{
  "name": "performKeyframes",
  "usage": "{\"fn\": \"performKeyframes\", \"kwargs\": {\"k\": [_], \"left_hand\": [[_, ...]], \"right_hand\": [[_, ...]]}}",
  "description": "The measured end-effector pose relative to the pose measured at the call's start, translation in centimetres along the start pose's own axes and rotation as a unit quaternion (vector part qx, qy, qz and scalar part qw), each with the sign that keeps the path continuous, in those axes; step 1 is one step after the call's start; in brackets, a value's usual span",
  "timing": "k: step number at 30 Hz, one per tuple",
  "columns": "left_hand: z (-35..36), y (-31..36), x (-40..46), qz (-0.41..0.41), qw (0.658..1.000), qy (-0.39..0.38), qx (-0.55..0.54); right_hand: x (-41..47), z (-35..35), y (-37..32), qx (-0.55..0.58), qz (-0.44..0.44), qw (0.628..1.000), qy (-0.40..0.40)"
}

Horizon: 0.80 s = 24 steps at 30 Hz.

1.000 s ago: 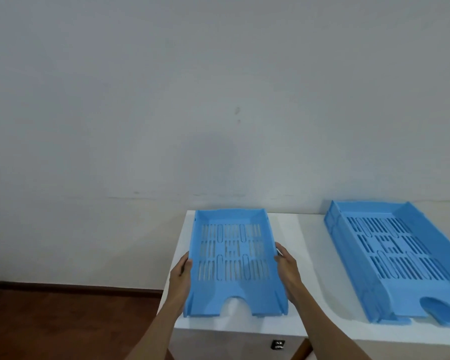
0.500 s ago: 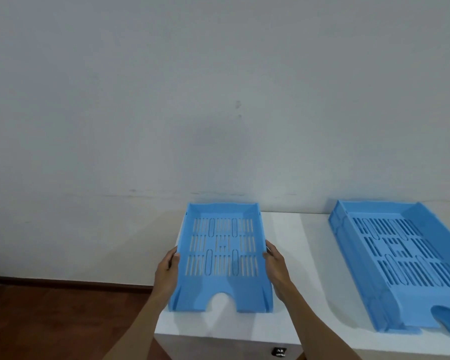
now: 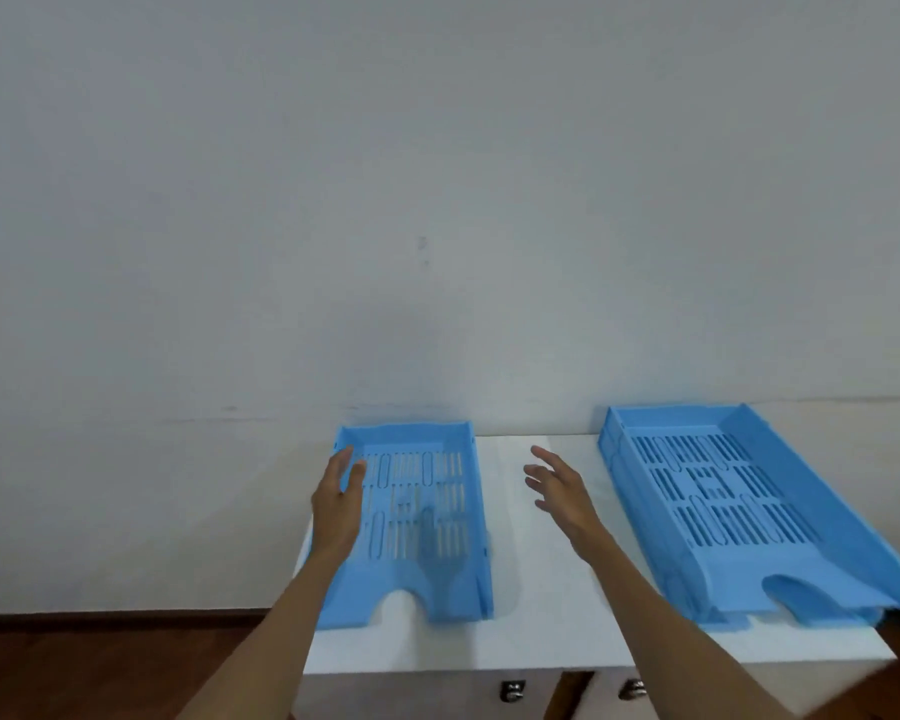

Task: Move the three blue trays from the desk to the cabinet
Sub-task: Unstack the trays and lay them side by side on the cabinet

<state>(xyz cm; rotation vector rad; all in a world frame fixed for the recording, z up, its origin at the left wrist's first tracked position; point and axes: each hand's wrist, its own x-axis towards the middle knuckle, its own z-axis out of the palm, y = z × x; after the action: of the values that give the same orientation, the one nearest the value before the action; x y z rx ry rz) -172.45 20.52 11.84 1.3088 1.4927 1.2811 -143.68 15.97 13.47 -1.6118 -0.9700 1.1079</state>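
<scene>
The left hand (image 3: pixel 338 504) hovers open with fingers spread, holding nothing, over the left rim of a slotted light-blue plastic letter tray (image 3: pixel 411 522). The right hand (image 3: pixel 559 488) is also open and empty, above the bare white cabinet top (image 3: pixel 536 636) just right of that tray. The tray lies flat at the top's left end, its left edge slightly overhanging, so I would nudge it rightward for full support before reaching on. Its long axis runs from the wall toward the person, with the notched open end facing the person. To the right, a larger-looking blue stack of trays (image 3: pixel 749 511) lies apart, angled, notch toward the near right.
</scene>
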Motion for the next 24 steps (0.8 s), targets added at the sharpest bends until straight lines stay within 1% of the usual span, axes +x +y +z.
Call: {"fn": "performKeyframes", "kwargs": {"k": [3, 7, 11, 16, 20, 24], "left_hand": [[3.8, 2.4, -1.6, -0.002, 0.999, -0.045, -0.032], [9.3, 4.6, -5.0, -0.007, 0.992, -0.113, -0.055], [15.7, 6.2, -9.4, -0.023, 0.992, -0.101, -0.067], [23.8, 8.2, -15.6, -0.041, 0.987, -0.149, -0.052], [28.9, 8.3, -19.9, -0.065, 0.983, -0.168, -0.026], [32.7, 8.1, -22.4, -0.091, 0.980, -0.176, -0.004]], "right_hand": [[-0.6, -3.7, -1.2, 0.014, -0.023, 1.000, 0.013], [-1.5, -9.8, -2.0, 0.007, -0.061, 0.997, 0.037], [-2.6, -17.6, -1.7, -0.033, -0.090, 0.994, 0.047], [-3.0, -27.5, 0.4, -0.074, -0.096, 0.989, 0.089], [-3.8, -33.1, 2.6, -0.117, -0.090, 0.980, 0.131], [-3.8, -36.7, 5.5, -0.124, -0.061, 0.979, 0.150]]}}
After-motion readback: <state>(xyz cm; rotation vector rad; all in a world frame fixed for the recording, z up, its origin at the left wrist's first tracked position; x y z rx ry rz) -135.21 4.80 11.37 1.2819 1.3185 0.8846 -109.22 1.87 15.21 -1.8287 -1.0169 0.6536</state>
